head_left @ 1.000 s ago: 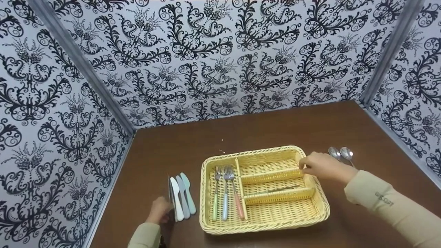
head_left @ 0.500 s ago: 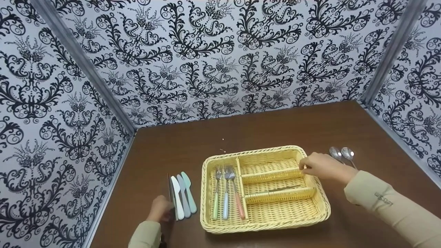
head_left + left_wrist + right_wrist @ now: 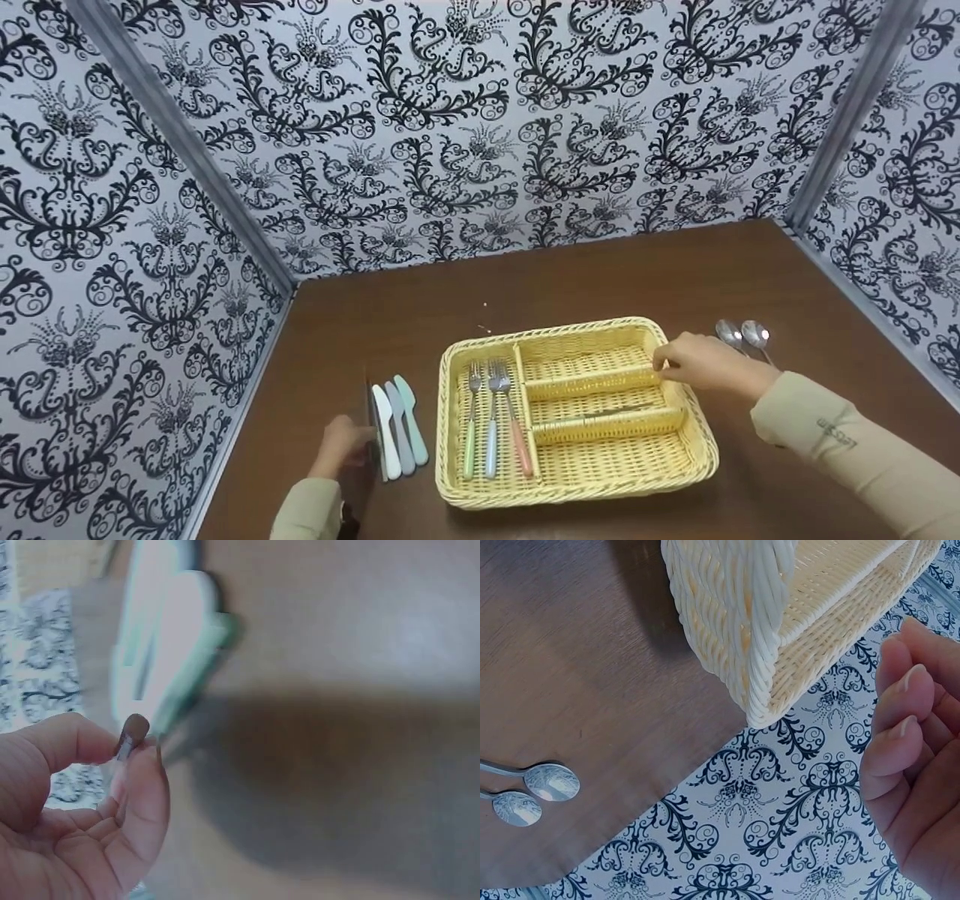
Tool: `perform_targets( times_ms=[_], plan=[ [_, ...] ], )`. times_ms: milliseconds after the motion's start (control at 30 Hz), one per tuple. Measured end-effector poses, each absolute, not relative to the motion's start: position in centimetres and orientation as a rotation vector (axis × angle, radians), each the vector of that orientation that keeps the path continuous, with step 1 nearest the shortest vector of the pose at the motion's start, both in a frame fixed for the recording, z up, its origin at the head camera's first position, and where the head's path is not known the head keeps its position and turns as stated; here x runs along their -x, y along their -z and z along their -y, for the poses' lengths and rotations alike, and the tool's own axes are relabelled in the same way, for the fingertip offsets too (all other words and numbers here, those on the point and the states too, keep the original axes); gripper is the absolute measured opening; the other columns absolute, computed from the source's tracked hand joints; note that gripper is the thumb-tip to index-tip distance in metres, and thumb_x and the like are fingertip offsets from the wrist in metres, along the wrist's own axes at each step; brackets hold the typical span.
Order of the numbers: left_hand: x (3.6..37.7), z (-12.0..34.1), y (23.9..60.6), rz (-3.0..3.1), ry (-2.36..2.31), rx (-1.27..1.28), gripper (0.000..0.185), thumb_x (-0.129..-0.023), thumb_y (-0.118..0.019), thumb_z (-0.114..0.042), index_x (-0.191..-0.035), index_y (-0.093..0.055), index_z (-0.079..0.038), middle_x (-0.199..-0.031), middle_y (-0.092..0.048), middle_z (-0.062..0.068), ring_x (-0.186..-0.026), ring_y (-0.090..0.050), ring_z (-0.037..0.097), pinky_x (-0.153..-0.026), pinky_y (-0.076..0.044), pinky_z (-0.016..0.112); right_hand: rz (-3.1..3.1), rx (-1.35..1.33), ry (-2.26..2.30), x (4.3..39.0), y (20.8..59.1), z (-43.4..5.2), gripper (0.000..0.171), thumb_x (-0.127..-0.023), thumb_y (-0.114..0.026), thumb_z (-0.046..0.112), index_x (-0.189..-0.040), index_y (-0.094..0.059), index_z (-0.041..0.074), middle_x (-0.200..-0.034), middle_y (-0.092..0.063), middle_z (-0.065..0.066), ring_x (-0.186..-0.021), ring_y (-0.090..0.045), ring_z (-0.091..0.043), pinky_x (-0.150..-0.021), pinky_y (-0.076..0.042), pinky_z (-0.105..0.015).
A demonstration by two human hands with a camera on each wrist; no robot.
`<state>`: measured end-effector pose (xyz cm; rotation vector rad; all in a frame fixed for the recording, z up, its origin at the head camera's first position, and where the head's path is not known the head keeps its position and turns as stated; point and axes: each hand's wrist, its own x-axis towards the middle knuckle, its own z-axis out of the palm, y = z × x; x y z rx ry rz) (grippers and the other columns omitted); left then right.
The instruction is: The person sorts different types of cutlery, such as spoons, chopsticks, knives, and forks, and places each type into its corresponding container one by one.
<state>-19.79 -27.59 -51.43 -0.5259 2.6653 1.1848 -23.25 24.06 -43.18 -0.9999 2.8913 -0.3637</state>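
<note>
My left hand (image 3: 345, 442) is left of the knives in the head view. Its thumb and fingertips pinch a thin dark chopstick (image 3: 133, 729), whose brown end shows in the left wrist view. Beside it lie a white knife (image 3: 385, 431), a grey-blue knife (image 3: 400, 427) and a mint-green knife (image 3: 411, 420). My right hand (image 3: 705, 364), fingers loosely curled around nothing visible, is over the right end of a yellow woven basket (image 3: 577, 491). In its left compartment lie forks with green (image 3: 469, 450), blue (image 3: 491, 450) and pink (image 3: 520, 446) handles.
A thin dark stick (image 3: 619, 412) lies in the basket's middle compartment. Two metal spoons (image 3: 551, 781) lie on the brown table (image 3: 525, 285) right of the basket, partly behind my right arm. Patterned walls (image 3: 480, 135) enclose the back and sides.
My left hand has risen slightly and shifted a little left, and the chopstick's far tip has moved up in the head view. The right hand and basket stay put.
</note>
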Motion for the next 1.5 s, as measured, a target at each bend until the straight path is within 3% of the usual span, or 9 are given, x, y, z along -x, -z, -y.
perform_targets(
  times_ms=[267, 467, 600, 700, 833, 1033, 1167, 1267, 1500],
  plan=[
    [20.7, 22.2, 47.8, -2.788, -1.272, 0.183, 0.01, -0.077, -0.054, -0.006, -0.07, -0.057, 0.001, -0.06, -0.055, 0.005, -0.048, -0.049, 0.011, -0.045, -0.044, 0.023, -2.934, 1.098, 0.376, 23.0, 43.0, -23.0, 0.007, -0.081, -0.062, 0.007, -0.083, -0.068, 0.009, -0.078, -0.067, -0.002, -0.064, -0.06, -0.014, -0.055, -0.048, -0.031],
    [19.9, 16.6, 44.7, -2.56, -1.348, -0.248, 0.013, -0.079, -0.056, -0.01, -0.076, -0.062, 0.002, -0.059, -0.054, 0.0, -0.051, -0.048, 0.009, -0.049, -0.042, 0.024, -3.073, 1.588, 0.453, 22.7, 43.1, -20.6, 0.018, -0.075, -0.059, -0.005, -0.085, -0.065, 0.009, -0.081, -0.063, -0.001, -0.067, -0.061, -0.016, -0.055, -0.05, -0.029],
    [19.3, 13.5, 43.8, -2.294, -1.41, -0.363, 0.011, -0.082, -0.052, -0.008, -0.074, -0.058, -0.003, -0.054, -0.047, -0.001, -0.049, -0.044, 0.01, -0.048, -0.039, 0.024, -3.076, 1.966, 0.604, 22.6, 42.9, -18.6, 0.026, -0.07, -0.058, -0.009, -0.091, -0.064, 0.006, -0.086, -0.062, -0.003, -0.069, -0.062, -0.015, -0.058, -0.051, -0.025],
    [18.9, 11.7, 43.6, -2.175, -1.438, -0.392, 0.01, -0.081, -0.053, -0.005, -0.075, -0.06, -0.001, -0.054, -0.047, -0.001, -0.048, -0.043, 0.01, -0.048, -0.038, 0.022, -3.046, 2.109, 0.626, 22.2, 42.7, -17.0, 0.022, -0.074, -0.058, -0.004, -0.093, -0.064, 0.004, -0.091, -0.063, -0.005, -0.069, -0.063, -0.015, -0.061, -0.051, -0.021],
    [18.5, 9.9, 43.6, -2.081, -1.448, -0.406, 0.013, -0.08, -0.055, -0.004, -0.083, -0.063, 0.006, -0.056, -0.05, 0.0, -0.048, -0.045, 0.009, -0.046, -0.038, 0.019, -3.028, 2.181, 0.482, 21.6, 42.7, -15.7, 0.017, -0.079, -0.058, 0.003, -0.095, -0.063, 0.006, -0.093, -0.062, -0.003, -0.07, -0.062, -0.011, -0.062, -0.05, -0.017],
    [18.2, 8.5, 43.6, -2.026, -1.428, -0.416, 0.009, -0.079, -0.056, -0.004, -0.081, -0.061, 0.003, -0.06, -0.052, 0.0, -0.05, -0.046, 0.009, -0.047, -0.04, 0.018, -3.062, 2.209, 0.224, 21.1, 43.0, -15.1, 0.016, -0.074, -0.062, 0.005, -0.089, -0.064, 0.01, -0.086, -0.06, 0.001, -0.066, -0.058, -0.009, -0.058, -0.048, -0.018],
    [18.2, 8.1, 43.4, -2.007, -1.424, -0.45, 0.008, -0.078, -0.054, -0.001, -0.081, -0.061, 0.002, -0.06, -0.052, -0.001, -0.051, -0.049, 0.009, -0.049, -0.043, 0.018, -3.065, 2.242, 0.198, 21.1, 43.1, -15.1, 0.008, -0.077, -0.061, 0.008, -0.085, -0.064, 0.01, -0.08, -0.057, 0.002, -0.063, -0.055, -0.008, -0.056, -0.047, -0.018],
    [18.2, 8.0, 43.3, -2.009, -1.423, -0.476, 0.013, -0.078, -0.053, 0.0, -0.085, -0.061, 0.008, -0.061, -0.053, -0.002, -0.051, -0.051, 0.008, -0.049, -0.043, 0.018, -3.049, 2.279, 0.2, 21.2, 43.2, -15.1, 0.003, -0.078, -0.063, 0.011, -0.081, -0.063, 0.011, -0.077, -0.055, 0.005, -0.062, -0.053, -0.007, -0.053, -0.045, -0.016],
    [18.3, 8.1, 43.6, -1.999, -1.486, -0.472, 0.015, -0.084, -0.056, -0.003, -0.09, -0.061, 0.01, -0.064, -0.054, 0.0, -0.054, -0.048, 0.008, -0.052, -0.041, 0.02, -3.067, 2.242, 0.239, 21.4, 43.7, -15.3, 0.01, -0.072, -0.068, 0.013, -0.08, -0.063, 0.011, -0.073, -0.051, 0.005, -0.056, -0.048, -0.006, -0.048, -0.04, -0.014]
  ],
)
